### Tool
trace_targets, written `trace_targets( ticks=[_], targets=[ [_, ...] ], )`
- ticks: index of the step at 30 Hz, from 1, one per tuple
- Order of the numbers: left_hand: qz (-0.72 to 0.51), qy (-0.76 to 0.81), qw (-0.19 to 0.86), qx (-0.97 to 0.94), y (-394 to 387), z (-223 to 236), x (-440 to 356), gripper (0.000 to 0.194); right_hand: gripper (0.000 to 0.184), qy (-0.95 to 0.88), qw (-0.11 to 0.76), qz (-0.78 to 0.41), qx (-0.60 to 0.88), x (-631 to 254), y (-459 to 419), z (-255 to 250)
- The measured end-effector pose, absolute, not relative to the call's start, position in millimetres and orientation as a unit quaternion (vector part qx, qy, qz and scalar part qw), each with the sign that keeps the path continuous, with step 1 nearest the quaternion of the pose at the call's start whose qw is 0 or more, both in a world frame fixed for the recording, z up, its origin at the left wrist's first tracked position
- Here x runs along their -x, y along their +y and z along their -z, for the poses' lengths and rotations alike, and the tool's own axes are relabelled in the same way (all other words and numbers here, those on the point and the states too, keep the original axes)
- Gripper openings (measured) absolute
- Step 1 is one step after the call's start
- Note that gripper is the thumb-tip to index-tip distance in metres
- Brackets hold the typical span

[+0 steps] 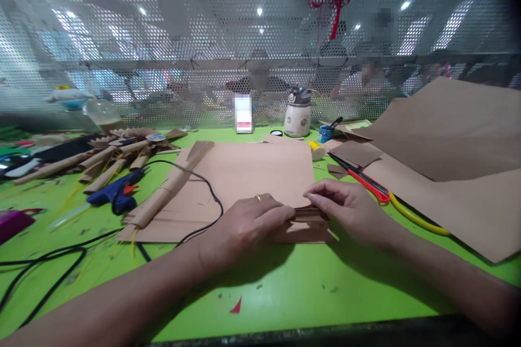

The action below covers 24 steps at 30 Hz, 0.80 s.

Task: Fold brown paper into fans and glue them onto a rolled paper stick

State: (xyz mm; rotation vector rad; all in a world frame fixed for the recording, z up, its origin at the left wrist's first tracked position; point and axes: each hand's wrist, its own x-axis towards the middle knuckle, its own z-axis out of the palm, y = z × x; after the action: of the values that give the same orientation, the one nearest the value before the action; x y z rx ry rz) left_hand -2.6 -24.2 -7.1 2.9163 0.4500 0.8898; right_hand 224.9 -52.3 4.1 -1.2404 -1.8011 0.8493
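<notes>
A sheet of brown paper [252, 165] lies before me on the green table, its near right edge folded into several narrow layers. My left hand [250, 227], with a ring on one finger, rests over the near edge with its fingers closed on the folded layers. At the right end of the fold, my right hand [348, 206] pinches the paper between thumb and fingers. More brown paper [303, 232] shows beneath the fold. A rolled brown paper piece [166, 192] lies across the left side of the sheet.
A blue glue gun [118, 192] and its black cord [211, 190] lie left, beside a pile of paper rolls [118, 157]. A phone [243, 114], a bottle [297, 114] and a blue jar [324, 134] stand behind. Scissors [372, 187] and large brown sheets [448, 135] lie right.
</notes>
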Motion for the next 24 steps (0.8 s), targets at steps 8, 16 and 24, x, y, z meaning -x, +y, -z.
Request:
trace_targets(
  ticks=[8, 16, 24],
  targets=[
    [-0.27, 0.178, 0.064, -0.944, -21.4, 12.0, 5.6, 0.032, 0.019, -0.7, 0.397, -0.342, 0.485, -225.7, -51.3, -4.1],
    [-0.238, 0.236, 0.082, -0.939, -23.7, 7.4, 4.3, 0.021, 0.019, -0.706, 0.389, -0.327, 0.493, -226.7, -52.7, -5.0],
    [-0.25, 0.237, 0.013, -0.939, -19.8, 14.0, 1.6, 0.026, 0.019, -0.712, 0.384, -0.313, 0.497, -225.7, -53.4, -6.5]
  ],
)
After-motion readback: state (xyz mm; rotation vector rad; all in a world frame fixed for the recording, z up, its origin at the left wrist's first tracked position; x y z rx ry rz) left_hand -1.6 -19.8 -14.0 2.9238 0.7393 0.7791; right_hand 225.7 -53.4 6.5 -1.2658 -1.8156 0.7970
